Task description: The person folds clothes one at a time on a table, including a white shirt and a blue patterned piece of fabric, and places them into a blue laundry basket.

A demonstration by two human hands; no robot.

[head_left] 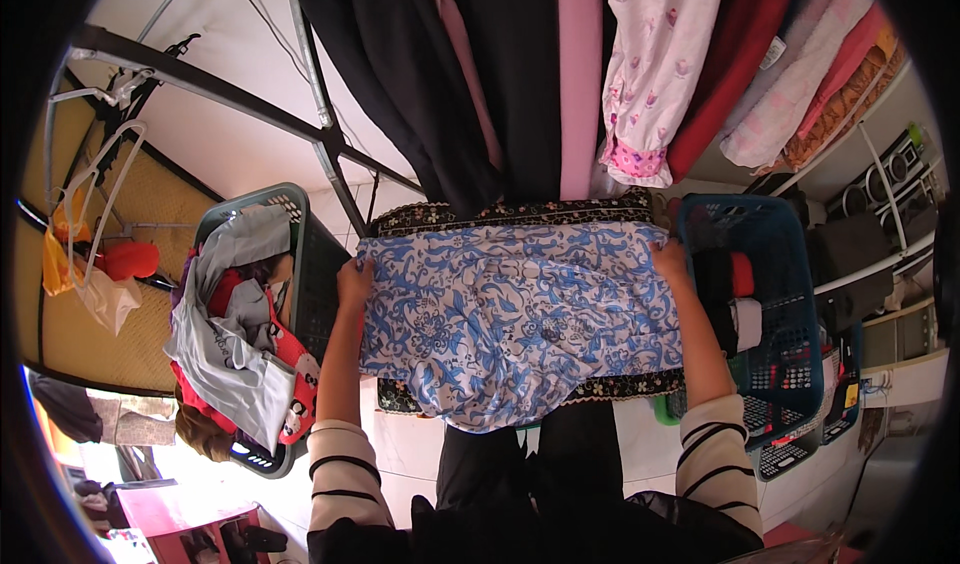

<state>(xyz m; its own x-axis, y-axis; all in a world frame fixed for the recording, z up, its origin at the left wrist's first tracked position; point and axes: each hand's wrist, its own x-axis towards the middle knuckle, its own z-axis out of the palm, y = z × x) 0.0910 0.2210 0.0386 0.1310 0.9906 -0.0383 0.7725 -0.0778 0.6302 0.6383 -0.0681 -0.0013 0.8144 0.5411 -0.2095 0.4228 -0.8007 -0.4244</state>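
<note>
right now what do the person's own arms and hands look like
Both forearms are bare, with cream sleeves banded in thin black stripes pushed up near the elbows. The left hand and right hand wear no gloves; no rings or watch can be made out.

L hand (354, 282) & R hand (670, 260) grip blue-white patterned cloth (515, 319) corners.

Head camera looks straight down — close above the blue patterned cloth (515, 314).

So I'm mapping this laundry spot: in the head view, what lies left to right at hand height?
Dark green basket of clothes → left hand → blue-and-white patterned cloth → right hand → blue basket.
</note>
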